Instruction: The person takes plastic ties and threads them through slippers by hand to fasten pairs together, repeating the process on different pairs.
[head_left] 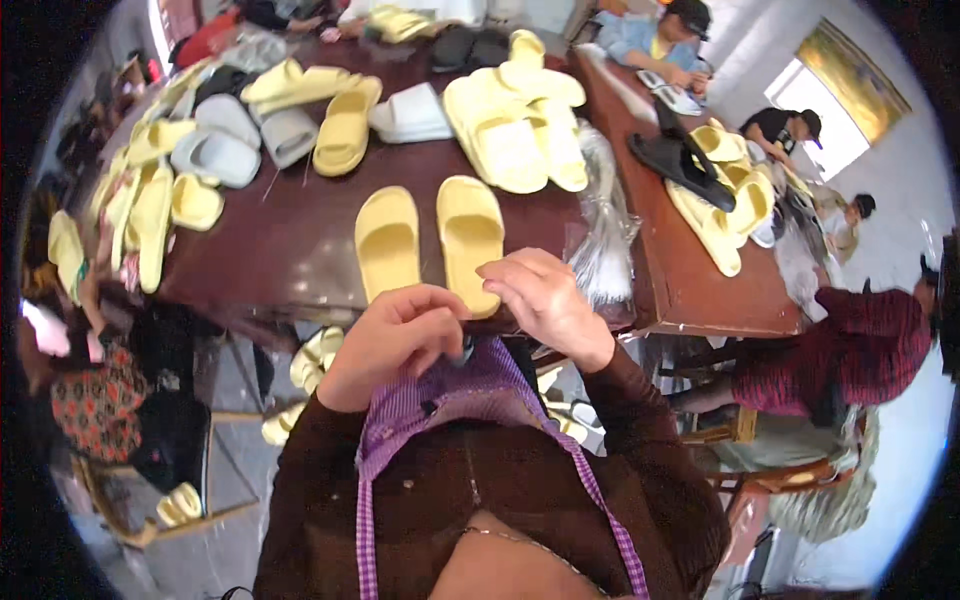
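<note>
Two yellow slide slippers lie side by side at the front of the dark red table, a left one [388, 245] and a right one [470, 235], toes pointing away from me. My left hand [400, 335] is curled in front of the left slipper's heel, fingertips bent inward; a small dark spot shows beneath them, too blurred to name. Over the heel edge of the right slipper sits my right hand [545, 305], its thumb and fingers drawn together in a pinch. Whatever is between those fingertips, if anything, is too small to make out.
A stack of yellow slippers [510, 140] stands beyond, with clear plastic bags [605, 230] beside it. Grey slippers [217, 145] and more yellow ones pile up at the left. On the right-hand table [690, 290] lie black sandals [680, 160] and yellow slippers. Several people sit around.
</note>
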